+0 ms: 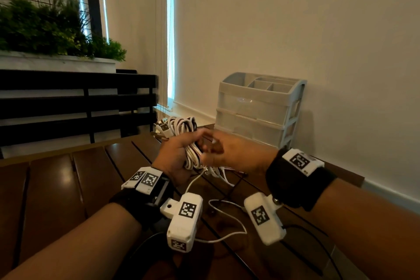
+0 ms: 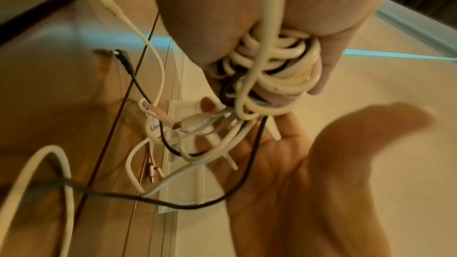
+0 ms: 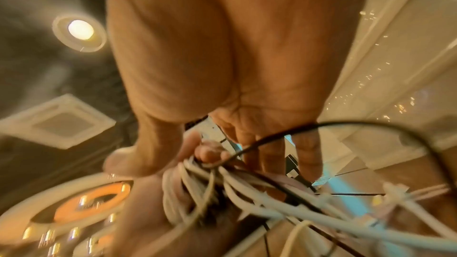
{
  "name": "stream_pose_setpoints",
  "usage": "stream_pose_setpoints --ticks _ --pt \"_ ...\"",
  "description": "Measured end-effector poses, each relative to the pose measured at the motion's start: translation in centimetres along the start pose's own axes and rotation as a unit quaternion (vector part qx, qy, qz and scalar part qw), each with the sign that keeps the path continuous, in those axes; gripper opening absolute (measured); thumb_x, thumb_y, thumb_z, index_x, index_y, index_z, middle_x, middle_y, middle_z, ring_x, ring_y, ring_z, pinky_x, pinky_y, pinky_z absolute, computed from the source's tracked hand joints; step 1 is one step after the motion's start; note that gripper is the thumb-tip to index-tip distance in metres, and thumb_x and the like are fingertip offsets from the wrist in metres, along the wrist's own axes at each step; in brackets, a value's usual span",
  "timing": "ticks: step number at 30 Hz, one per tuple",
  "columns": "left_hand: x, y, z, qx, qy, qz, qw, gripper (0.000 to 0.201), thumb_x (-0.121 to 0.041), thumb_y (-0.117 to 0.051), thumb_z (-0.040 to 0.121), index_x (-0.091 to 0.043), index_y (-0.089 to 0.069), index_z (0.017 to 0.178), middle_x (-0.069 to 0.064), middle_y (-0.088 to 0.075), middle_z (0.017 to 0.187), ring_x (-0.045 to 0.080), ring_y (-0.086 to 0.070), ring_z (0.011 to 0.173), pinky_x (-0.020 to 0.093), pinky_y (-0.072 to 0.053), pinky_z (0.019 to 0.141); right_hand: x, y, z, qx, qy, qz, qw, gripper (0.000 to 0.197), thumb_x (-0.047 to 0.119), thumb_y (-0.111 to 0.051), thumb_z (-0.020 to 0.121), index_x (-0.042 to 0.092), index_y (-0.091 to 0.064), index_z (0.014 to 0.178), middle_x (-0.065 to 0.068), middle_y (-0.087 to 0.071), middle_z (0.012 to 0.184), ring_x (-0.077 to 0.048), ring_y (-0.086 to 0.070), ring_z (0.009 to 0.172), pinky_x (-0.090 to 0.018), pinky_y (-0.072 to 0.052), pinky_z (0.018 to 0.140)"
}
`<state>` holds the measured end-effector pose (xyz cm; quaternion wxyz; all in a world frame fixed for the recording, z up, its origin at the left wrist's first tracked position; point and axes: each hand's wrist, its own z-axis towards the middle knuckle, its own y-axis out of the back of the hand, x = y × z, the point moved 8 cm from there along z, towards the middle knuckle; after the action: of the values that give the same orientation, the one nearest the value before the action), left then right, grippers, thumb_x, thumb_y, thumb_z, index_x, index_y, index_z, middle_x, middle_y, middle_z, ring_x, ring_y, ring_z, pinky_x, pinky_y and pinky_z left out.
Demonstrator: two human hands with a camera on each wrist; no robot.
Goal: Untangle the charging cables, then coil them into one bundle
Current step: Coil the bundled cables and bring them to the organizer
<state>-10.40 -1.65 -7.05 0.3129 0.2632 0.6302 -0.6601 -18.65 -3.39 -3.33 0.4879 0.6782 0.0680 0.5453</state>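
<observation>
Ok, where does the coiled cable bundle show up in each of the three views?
Head: cable bundle at centre, gripped in the left hand, above the wooden table.
Left wrist: upper centre, under the curled fingers.
Right wrist: lower centre, blurred.
Shared landmark: the drawer organizer, behind the hands.

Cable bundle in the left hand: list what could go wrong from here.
1. The left hand grips the cable bundle while loose cable ends dangle below; pulling one could tighten a knot.
2. A trailing white cable lies looped on the table near the wrist cameras and may snag.
</observation>
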Motion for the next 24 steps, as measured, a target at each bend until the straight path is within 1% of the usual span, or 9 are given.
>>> stream_pose_setpoints --ticks 3,5,8,12,14,17,19,22,24 --pt "-0.2 0.2 0.1 -0.017 -0.003 -0.015 1.000 0.022 -0.024 -0.063 0.076 -0.008 -0.051 0.067 0.006 -0.048 0.059 0.019 -0.052 0.056 0.030 -0.051 0.059 -0.5 -1.9 -0.2 0.030 -0.011 -0.052 0.998 0.088 0.042 -0.076 0.076 0.030 -0.025 0.147 0.014 -0.047 0.139 -0.002 -0.048 0.117 -0.012 -0.039 0.095" --pt "-0.6 -0.6 -0.2 -0.012 -0.030 -0.020 0.999 0.022 -0.022 -0.061 0.075 -0.008 -0.048 0.063 0.006 -0.049 0.053 0.017 -0.053 0.049 0.026 -0.053 0.053 -0.9 -1.8 0.2 -0.026 -0.024 -0.055 0.998 0.067 0.030 -0.075 0.080 0.029 -0.040 0.137 0.008 -0.060 0.122 -0.006 -0.057 0.104 -0.021 -0.046 0.089" --pt "-1.4 -1.6 -0.7 0.011 -0.065 -0.052 0.996 0.022 -0.018 -0.056 0.079 -0.006 -0.049 0.062 0.005 -0.049 0.050 0.016 -0.054 0.044 0.025 -0.053 0.049 -1.4 -0.9 0.6 -0.063 -0.050 -0.023 0.997 0.038 0.015 -0.071 0.082 0.021 -0.058 0.118 0.002 -0.068 0.099 -0.012 -0.064 0.086 -0.022 -0.051 0.073" --pt "-1.9 -1.7 -0.8 0.030 -0.078 -0.059 0.995 0.023 -0.019 -0.057 0.079 -0.007 -0.051 0.061 0.005 -0.048 0.052 0.016 -0.055 0.046 0.028 -0.055 0.050 -1.4 -1.9 0.9 0.017 -0.043 0.172 0.984 0.049 0.015 -0.075 0.074 0.014 -0.059 0.121 -0.013 -0.068 0.111 -0.027 -0.065 0.102 -0.040 -0.053 0.092" --pt "-1.9 -1.3 -0.6 0.029 -0.079 -0.055 0.995 0.023 -0.021 -0.059 0.078 -0.008 -0.052 0.060 0.006 -0.049 0.054 0.018 -0.056 0.051 0.028 -0.056 0.054 -1.1 -2.1 1.2 0.001 -0.019 0.169 0.985 0.055 0.021 -0.080 0.070 0.018 -0.059 0.121 -0.009 -0.069 0.110 -0.026 -0.066 0.103 -0.041 -0.052 0.095" --pt "-2.1 -1.1 -0.5 0.031 -0.090 -0.075 0.993 0.025 -0.020 -0.059 0.078 -0.009 -0.055 0.057 0.006 -0.050 0.055 0.018 -0.055 0.052 0.029 -0.055 0.059 -0.8 -1.6 1.6 -0.063 0.006 0.093 0.994 0.041 0.012 -0.077 0.076 0.021 -0.063 0.114 -0.002 -0.071 0.099 -0.013 -0.067 0.088 -0.028 -0.054 0.081" --pt "-2.2 -1.2 -0.5 0.040 -0.098 -0.088 0.990 0.028 -0.019 -0.056 0.080 -0.009 -0.055 0.054 0.005 -0.050 0.053 0.017 -0.055 0.049 0.028 -0.054 0.058 -0.2 -0.5 1.6 -0.121 0.030 -0.065 0.990 0.026 0.015 -0.071 0.081 0.025 -0.064 0.104 0.005 -0.069 0.090 -0.009 -0.063 0.080 -0.024 -0.049 0.072" --pt "-2.7 -1.2 -0.7 0.048 -0.109 -0.093 0.989 0.031 -0.019 -0.053 0.083 -0.008 -0.056 0.054 0.004 -0.050 0.052 0.016 -0.055 0.047 0.027 -0.054 0.056 0.4 0.2 1.6 -0.135 0.066 -0.350 0.925 0.018 0.025 -0.059 0.089 0.022 -0.063 0.106 0.004 -0.068 0.087 -0.015 -0.061 0.078 -0.031 -0.046 0.079" --pt "-3.4 -0.8 -0.6 0.042 -0.125 -0.087 0.987 0.025 -0.019 -0.054 0.081 -0.010 -0.058 0.057 0.003 -0.050 0.053 0.014 -0.053 0.046 0.027 -0.053 0.055 -0.9 1.3 1.3 -0.117 0.044 -0.404 0.906 0.018 0.020 -0.057 0.088 0.020 -0.062 0.105 0.006 -0.063 0.083 -0.015 -0.057 0.078 -0.029 -0.040 0.082"
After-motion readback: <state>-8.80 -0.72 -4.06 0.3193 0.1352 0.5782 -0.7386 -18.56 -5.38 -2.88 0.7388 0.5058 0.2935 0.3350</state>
